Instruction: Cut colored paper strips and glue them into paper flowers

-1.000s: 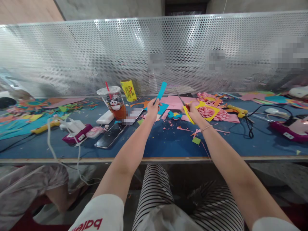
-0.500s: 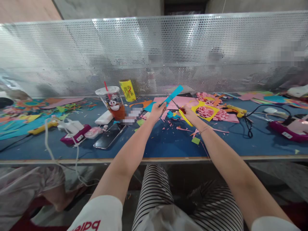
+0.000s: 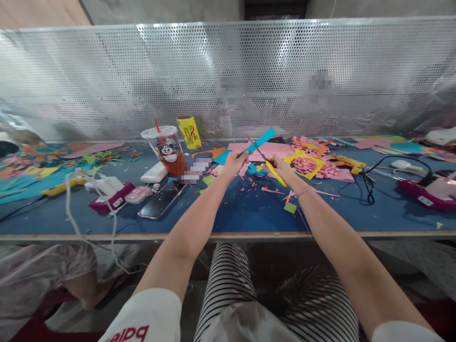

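Observation:
Pinched in my left hand [image 3: 235,162] is a strip of blue paper [image 3: 264,137], slanting up and to the right above the table. My right hand [image 3: 280,168] is closed round the yellow handles of a pair of scissors [image 3: 277,175]. Their blades point up and left and meet the strip near my left fingers; whether they are parted is hard to make out. Small blue paper pieces [image 3: 257,169] and pink scraps lie below the hands. Right of my right hand is a yellow paper sheet [image 3: 309,164] with a cut-out hole, beside a pink fringed paper flower [image 3: 305,166].
A plastic cup of brown drink [image 3: 170,154] stands at left, near a phone [image 3: 162,202] and a purple power strip [image 3: 113,197]. Yellow glue guns [image 3: 347,164] lie on both sides. A perforated metal screen [image 3: 199,85] runs along the back of the table.
The blue strip has shifted slightly to the right, and my left hand a little with it. My right hand keeps its hold on the scissors.

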The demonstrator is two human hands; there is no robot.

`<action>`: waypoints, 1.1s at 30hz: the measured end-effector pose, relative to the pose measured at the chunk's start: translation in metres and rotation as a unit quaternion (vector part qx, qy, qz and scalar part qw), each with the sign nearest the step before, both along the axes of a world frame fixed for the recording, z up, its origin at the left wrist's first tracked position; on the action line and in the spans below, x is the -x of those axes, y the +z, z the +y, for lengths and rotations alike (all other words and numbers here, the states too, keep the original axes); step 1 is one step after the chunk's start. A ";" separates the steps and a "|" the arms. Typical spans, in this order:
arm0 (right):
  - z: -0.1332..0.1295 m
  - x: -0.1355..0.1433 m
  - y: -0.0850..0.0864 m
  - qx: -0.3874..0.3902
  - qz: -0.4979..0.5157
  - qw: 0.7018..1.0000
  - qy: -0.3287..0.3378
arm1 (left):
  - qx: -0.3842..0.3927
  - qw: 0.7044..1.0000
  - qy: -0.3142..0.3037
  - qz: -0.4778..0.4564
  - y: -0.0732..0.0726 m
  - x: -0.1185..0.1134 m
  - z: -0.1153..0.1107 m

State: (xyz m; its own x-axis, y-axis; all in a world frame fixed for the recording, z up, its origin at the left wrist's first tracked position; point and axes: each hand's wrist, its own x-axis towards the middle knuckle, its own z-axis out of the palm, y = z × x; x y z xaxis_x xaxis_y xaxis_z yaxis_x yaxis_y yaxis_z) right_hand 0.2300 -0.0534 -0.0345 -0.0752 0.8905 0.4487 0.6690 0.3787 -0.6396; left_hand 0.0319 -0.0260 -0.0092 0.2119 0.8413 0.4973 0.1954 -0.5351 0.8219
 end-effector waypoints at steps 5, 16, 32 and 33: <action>0.002 -0.001 0.005 -0.014 -0.062 0.997 -0.047 | 0.014 1.000 0.005 0.002 -0.001 0.000 0.002; -0.003 -0.014 0.008 0.017 -0.101 0.981 -0.161 | 0.177 0.976 -0.055 -0.113 -0.003 0.001 0.005; 0.000 -0.019 0.002 -0.044 0.021 0.996 0.079 | 0.001 0.994 0.007 0.110 -0.009 -0.024 -0.010; -0.002 -0.014 0.004 -0.019 0.036 0.993 0.115 | -0.008 0.993 0.001 0.118 -0.010 -0.026 -0.011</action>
